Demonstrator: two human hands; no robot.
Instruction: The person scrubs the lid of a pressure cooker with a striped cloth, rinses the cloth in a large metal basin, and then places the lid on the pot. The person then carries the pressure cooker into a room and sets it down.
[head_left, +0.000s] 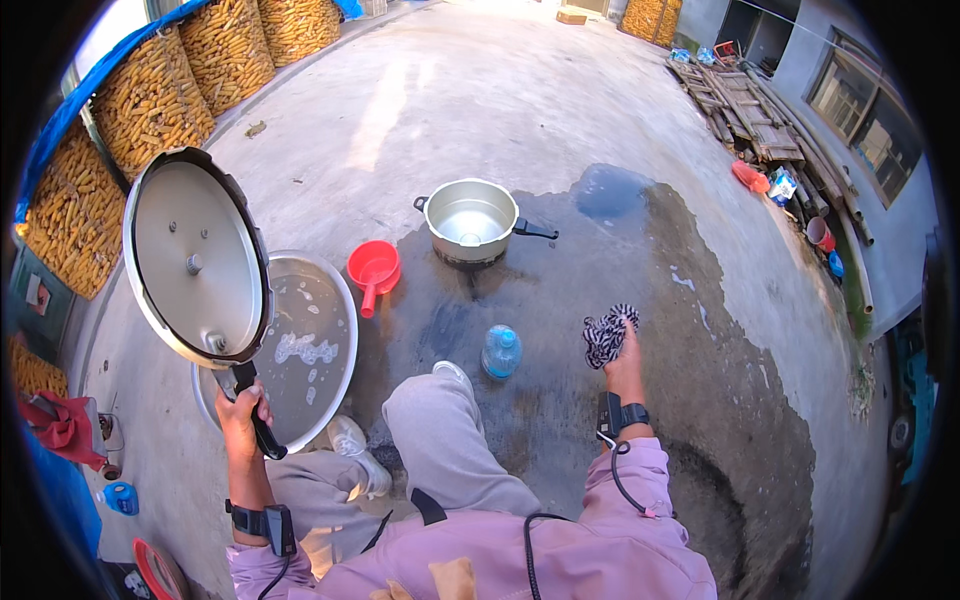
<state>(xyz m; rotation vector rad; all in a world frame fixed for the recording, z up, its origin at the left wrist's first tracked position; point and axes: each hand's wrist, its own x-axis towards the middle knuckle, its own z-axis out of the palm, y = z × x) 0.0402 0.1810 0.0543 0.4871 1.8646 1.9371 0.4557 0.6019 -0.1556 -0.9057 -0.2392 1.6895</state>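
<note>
My left hand (244, 412) grips the black handle of a pressure cooker lid (199, 259), raised with its metal inner face towards me. Below and partly behind the lid is a wide metal basin (352, 330) of greyish water with patches of foam. My right hand (624, 360) holds a bunched black-and-white striped cloth (609, 334) out to the right, apart from the lid. Ahead on the wet concrete stands the pressure cooker pot (471, 217), upright and uncovered, its base blackened. A red plastic dipper (375, 268) lies beside the basin. Nearer me is a clear blue-tinted plastic bottle (502, 351).
Stacks of corn cobs (154, 101) under a blue tarp line the left side. Wooden planks and poles (765, 127) lie along the right wall. A puddle (611, 191) and wet concrete surround the pot. A blue plastic jug (120, 498) sits at lower left.
</note>
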